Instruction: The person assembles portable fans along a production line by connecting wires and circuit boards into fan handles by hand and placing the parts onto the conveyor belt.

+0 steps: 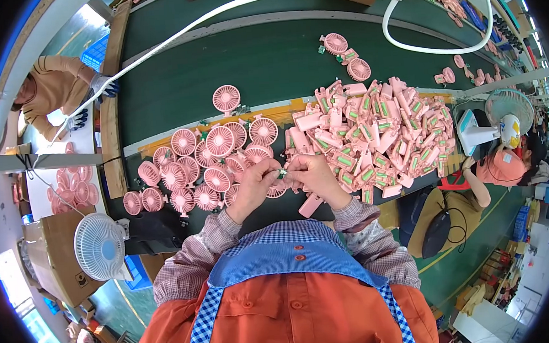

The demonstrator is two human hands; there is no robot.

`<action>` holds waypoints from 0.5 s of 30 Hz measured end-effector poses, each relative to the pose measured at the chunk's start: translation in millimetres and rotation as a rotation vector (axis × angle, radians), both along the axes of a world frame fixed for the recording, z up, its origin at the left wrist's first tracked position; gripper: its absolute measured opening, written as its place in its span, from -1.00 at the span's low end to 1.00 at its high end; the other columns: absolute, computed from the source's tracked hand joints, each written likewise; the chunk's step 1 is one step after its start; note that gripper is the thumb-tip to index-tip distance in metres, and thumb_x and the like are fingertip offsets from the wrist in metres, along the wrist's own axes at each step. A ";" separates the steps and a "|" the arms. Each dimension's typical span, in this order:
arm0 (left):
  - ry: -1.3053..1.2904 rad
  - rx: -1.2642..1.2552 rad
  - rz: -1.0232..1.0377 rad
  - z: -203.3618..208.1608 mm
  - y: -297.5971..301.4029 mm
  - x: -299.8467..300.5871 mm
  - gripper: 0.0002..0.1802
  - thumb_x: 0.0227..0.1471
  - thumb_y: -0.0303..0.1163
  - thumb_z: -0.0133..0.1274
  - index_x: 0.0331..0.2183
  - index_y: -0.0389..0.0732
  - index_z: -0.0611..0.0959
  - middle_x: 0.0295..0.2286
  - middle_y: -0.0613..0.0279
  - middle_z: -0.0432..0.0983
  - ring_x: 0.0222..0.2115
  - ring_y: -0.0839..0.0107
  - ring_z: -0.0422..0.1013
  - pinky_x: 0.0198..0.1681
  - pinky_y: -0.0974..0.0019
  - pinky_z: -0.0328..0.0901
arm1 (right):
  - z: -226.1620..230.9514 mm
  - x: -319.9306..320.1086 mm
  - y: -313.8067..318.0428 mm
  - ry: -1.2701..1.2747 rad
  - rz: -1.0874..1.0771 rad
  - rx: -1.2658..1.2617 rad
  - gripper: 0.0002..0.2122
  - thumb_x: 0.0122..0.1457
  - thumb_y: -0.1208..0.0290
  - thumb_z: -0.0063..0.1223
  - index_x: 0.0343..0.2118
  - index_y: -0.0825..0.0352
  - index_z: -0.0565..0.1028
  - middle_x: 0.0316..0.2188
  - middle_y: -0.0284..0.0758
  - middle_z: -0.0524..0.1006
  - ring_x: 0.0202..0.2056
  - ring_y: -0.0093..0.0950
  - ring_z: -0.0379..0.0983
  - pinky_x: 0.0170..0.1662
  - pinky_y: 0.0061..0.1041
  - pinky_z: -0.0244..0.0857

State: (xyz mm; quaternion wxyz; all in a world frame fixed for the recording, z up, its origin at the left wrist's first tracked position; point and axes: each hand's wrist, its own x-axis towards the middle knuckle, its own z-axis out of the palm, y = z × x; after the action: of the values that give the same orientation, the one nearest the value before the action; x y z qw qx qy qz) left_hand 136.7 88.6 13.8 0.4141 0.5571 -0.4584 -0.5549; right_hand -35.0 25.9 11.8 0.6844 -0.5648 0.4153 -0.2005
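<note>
My left hand (pixel 255 188) and my right hand (pixel 316 176) meet over the near edge of the bench. Both have their fingertips pinched on a small green circuit board (pixel 282 173), partly covered by the fingers. Just below it, a pink fan head (pixel 277 190) shows between my hands; whether it is joined to the board I cannot tell. Left of my hands lie several round pink fan heads (pixel 220 141) with short stems. On the right rises a heap of pink handle shells (pixel 381 124), many with green parts inside. One loose pink shell (pixel 311 205) lies beside my right wrist.
A dark green conveyor belt (pixel 261 59) runs behind the piles, carrying a few fan heads (pixel 359 69). A white cable (pixel 214 13) crosses above. White desk fans stand left (pixel 100 246) and right (pixel 509 110). Co-workers sit at the far left (pixel 59 90) and right (pixel 444 218).
</note>
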 end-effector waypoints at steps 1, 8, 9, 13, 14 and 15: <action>-0.027 -0.001 -0.014 1.7 -0.4 -0.4 -0.88 0.01 -0.64 -0.08 -0.34 -0.32 0.50 -0.44 0.33 0.44 -0.44 0.62 0.36 -0.37 0.53 0.30 | 0.9 -1.2 -1.6 -0.022 0.004 0.067 -0.96 0.02 0.62 0.02 -0.50 0.47 0.44 -0.61 -0.34 0.49 -0.63 -0.64 0.41 -0.59 -0.69 0.29; 0.009 -0.034 -0.153 1.5 -5.0 9.5 -0.92 0.01 -0.64 -0.08 -0.40 -0.32 0.50 -0.47 0.34 0.42 -0.47 0.62 0.34 -0.42 0.54 0.28 | 15.3 -0.7 -9.6 -0.004 0.100 0.166 -0.95 -0.04 0.58 0.06 -0.48 0.43 0.45 -0.60 -0.33 0.50 -0.61 -0.63 0.41 -0.56 -0.70 0.26; 0.031 0.005 -0.146 4.7 -6.1 9.2 -0.93 0.01 -0.64 -0.08 -0.40 -0.32 0.50 -0.49 0.35 0.41 -0.49 0.63 0.33 -0.44 0.54 0.26 | 16.2 -0.7 -10.1 -0.003 0.097 0.167 -0.95 -0.04 0.58 0.06 -0.48 0.43 0.45 -0.60 -0.33 0.50 -0.61 -0.63 0.41 -0.56 -0.70 0.26; 0.007 -0.006 -0.154 9.9 -10.9 9.9 -0.93 -0.01 -0.65 -0.06 -0.42 -0.32 0.50 -0.55 0.38 0.39 -0.53 0.65 0.29 -0.48 0.55 0.23 | 10.6 1.7 -9.5 -0.010 0.057 0.170 -0.96 -0.01 0.60 0.04 -0.49 0.44 0.44 -0.61 -0.32 0.50 -0.62 -0.63 0.41 -0.57 -0.69 0.26; 0.009 -0.006 -0.156 10.1 -11.8 10.0 -0.93 -0.01 -0.65 -0.06 -0.42 -0.32 0.50 -0.55 0.38 0.39 -0.53 0.65 0.29 -0.48 0.55 0.23 | 9.2 2.9 -9.7 -0.016 0.060 0.107 -0.97 -0.01 0.61 0.04 -0.50 0.44 0.44 -0.61 -0.32 0.50 -0.62 -0.62 0.41 -0.57 -0.69 0.27; -0.030 -0.021 -0.166 10.2 -12.7 10.3 -0.93 -0.01 -0.65 -0.06 -0.42 -0.32 0.50 -0.55 0.38 0.39 -0.54 0.65 0.30 -0.48 0.55 0.23 | 8.6 3.0 -9.8 -0.016 0.058 0.108 -0.97 -0.01 0.61 0.04 -0.50 0.44 0.44 -0.61 -0.32 0.50 -0.62 -0.62 0.41 -0.57 -0.69 0.27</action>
State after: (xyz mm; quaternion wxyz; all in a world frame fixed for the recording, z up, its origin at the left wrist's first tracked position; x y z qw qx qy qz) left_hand 147.0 75.9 24.0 0.3656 0.5211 -0.5149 -0.5742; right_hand -32.1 16.1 20.3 0.7227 -0.5371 0.4036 -0.1623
